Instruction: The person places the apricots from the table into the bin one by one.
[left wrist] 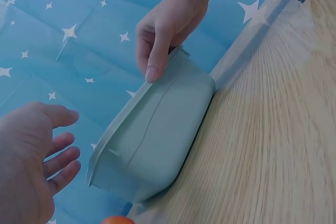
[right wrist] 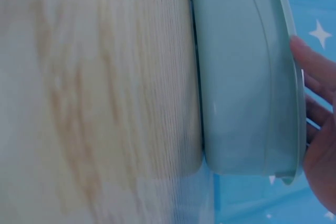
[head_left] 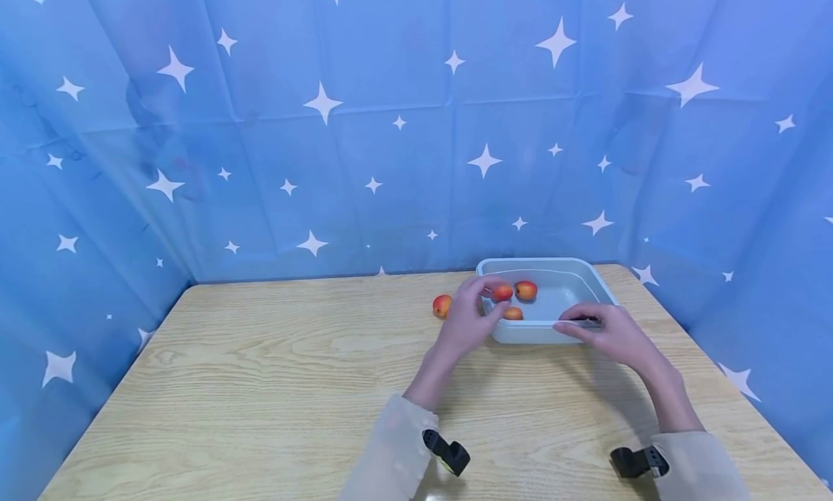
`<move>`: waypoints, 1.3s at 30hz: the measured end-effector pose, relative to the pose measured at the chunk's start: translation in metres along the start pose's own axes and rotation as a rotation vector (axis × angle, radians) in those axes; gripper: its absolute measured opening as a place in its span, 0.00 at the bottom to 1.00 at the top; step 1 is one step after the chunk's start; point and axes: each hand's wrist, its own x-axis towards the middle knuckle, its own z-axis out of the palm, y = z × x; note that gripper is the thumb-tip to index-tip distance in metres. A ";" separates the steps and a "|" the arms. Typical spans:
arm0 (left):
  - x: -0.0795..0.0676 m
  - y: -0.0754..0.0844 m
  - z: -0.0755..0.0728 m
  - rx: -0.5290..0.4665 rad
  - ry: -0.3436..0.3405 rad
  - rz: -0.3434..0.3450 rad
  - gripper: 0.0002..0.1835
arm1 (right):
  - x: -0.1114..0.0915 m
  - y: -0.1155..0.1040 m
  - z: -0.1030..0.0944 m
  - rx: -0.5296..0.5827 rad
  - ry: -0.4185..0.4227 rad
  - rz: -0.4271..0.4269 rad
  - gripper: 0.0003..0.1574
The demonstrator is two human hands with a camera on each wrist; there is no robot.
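A pale blue-green plastic bin (head_left: 541, 332) stands at the table's back right. Inside it lie small red-orange fruits (head_left: 526, 290), three of them visible. Another such fruit (head_left: 442, 306) sits on the table just left of the bin, partly behind my left hand (head_left: 467, 313). That hand hovers at the bin's left end, fingers spread and nothing between them in the left wrist view. My right hand (head_left: 608, 332) pinches the bin's front rim near the right corner, thumb outside, fingers over the inside. A small dark patch shows beneath those fingers; I cannot tell what it is.
The wooden table (head_left: 260, 371) reaches to a blue curtain (head_left: 390, 161) with white stars, which hangs behind it and along both sides. The bin is close to the back edge. A black wrist camera (head_left: 447, 452) is strapped on each sleeve.
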 end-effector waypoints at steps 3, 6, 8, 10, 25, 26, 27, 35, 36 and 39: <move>-0.001 -0.002 -0.004 0.026 0.010 -0.001 0.18 | 0.000 0.000 0.000 0.000 0.001 0.000 0.10; -0.003 -0.005 -0.008 0.046 0.013 -0.014 0.19 | 0.000 0.000 0.000 -0.004 0.006 -0.003 0.10; -0.004 -0.007 -0.011 0.061 0.014 -0.029 0.19 | 0.001 0.001 0.001 -0.006 0.007 -0.004 0.10; -0.006 -0.009 -0.014 0.068 0.012 -0.047 0.19 | 0.001 0.001 0.001 -0.007 0.008 -0.006 0.10; -0.016 -0.031 -0.034 0.170 -0.043 -0.153 0.23 | 0.000 0.001 0.000 0.002 0.000 -0.009 0.09; -0.017 -0.032 -0.035 0.178 -0.048 -0.162 0.23 | 0.000 0.001 0.000 0.002 0.000 -0.007 0.09; -0.017 -0.033 -0.035 0.189 -0.055 -0.170 0.23 | 0.000 0.000 0.000 0.001 0.000 -0.006 0.10; -0.022 -0.037 -0.038 0.272 -0.118 -0.218 0.22 | 0.000 0.001 0.000 -0.006 0.001 0.007 0.11; -0.022 -0.037 -0.038 0.281 -0.126 -0.220 0.22 | 0.000 0.001 0.000 -0.007 0.002 0.006 0.11; -0.023 -0.040 -0.039 0.306 -0.145 -0.218 0.21 | 0.000 0.002 0.001 -0.007 0.001 0.005 0.11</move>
